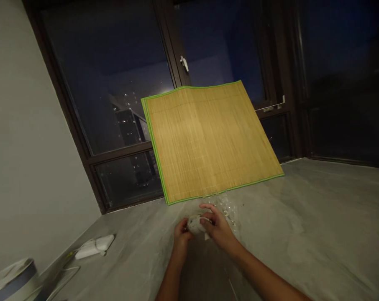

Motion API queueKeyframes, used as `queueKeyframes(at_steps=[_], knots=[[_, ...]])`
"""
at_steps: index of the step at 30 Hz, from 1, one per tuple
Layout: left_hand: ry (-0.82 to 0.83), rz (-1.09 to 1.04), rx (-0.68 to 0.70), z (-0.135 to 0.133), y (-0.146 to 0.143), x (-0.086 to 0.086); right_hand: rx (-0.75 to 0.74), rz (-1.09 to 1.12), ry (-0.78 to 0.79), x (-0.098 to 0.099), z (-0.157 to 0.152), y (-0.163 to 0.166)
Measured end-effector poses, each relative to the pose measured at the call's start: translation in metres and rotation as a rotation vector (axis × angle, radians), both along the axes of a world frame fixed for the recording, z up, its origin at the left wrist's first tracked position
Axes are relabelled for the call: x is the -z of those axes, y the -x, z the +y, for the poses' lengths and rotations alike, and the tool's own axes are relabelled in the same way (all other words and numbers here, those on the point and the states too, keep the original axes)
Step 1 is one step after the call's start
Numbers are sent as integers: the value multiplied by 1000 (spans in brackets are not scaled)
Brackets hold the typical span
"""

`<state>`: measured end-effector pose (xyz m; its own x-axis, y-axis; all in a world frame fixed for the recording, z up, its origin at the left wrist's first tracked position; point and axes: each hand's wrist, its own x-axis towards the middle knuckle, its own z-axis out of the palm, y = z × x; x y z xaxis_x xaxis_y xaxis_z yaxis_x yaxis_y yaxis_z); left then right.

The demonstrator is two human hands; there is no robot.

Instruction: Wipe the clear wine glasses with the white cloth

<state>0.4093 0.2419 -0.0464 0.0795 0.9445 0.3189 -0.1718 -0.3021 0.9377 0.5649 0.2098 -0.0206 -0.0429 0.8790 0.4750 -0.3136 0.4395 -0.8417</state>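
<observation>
Low in the middle of the head view, my left hand (pixel 180 240) and my right hand (pixel 219 230) meet around a small whitish, rounded bundle (pixel 195 225). Its kind is not clear. The left fingers and thumb press on its left side. From the right, thumb and fingers pinch it, while one right finger stretches out above. Just beyond my right hand lies crumpled clear plastic (pixel 229 211) with shiny spots, on the grey marbled surface (pixel 271 225). My fingers hide part of the bundle.
A green-edged bamboo mat (pixel 211 138), folded in layers, leans against the dark window behind the hands. On the left lies a white block (pixel 95 246) with a cord around it. A pale tub with a dark band (pixel 15 280) stands in the lower left corner.
</observation>
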Motion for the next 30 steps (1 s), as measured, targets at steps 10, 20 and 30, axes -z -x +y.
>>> queueKeyframes(at_steps=[10,20,30], knots=[[184,-470,-38,7,22,0,229,226,58,-5,9,-13],[324,-926,516,-30,16,-31,358,-139,12,23,15,3],[225,-665,41,-13,22,-30,-38,-187,132,23,-4,20]])
